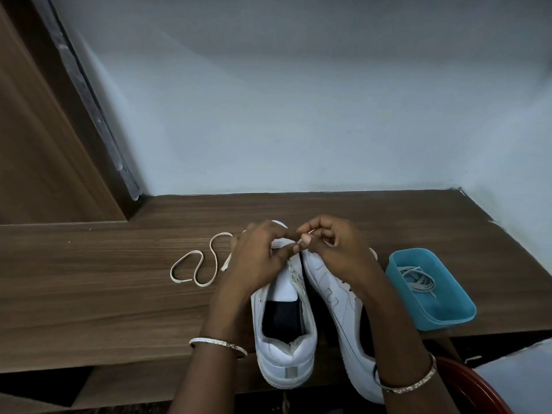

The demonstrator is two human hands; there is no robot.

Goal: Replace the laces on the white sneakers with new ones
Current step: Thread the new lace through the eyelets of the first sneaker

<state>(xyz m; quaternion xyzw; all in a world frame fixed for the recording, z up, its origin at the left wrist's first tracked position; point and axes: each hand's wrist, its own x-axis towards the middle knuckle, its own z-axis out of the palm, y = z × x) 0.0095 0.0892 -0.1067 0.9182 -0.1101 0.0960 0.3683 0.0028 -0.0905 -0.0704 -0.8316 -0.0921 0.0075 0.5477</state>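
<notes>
Lacing at the toe end of the left shoe, both hands on it.

Right hand [331, 246]: fingers curled, thumb and forefinger pinching a lace tip. Left hand [263, 258]: curled over the front of the shoe [283, 339], thumb across the eyelet row; whether it also pinches the lace [222, 233] I cannot tell. The slack lies looped on the desk [89, 288] to my left. The second shoe [337, 294] leans against the first. The tray [433, 318] beside it holds more laces [418, 279]. Judgement: the lace is light, flat and limp and will not push, so hold it at the stiff tip, close to the eyelet. The shoe is light and needs steadying.
</notes>
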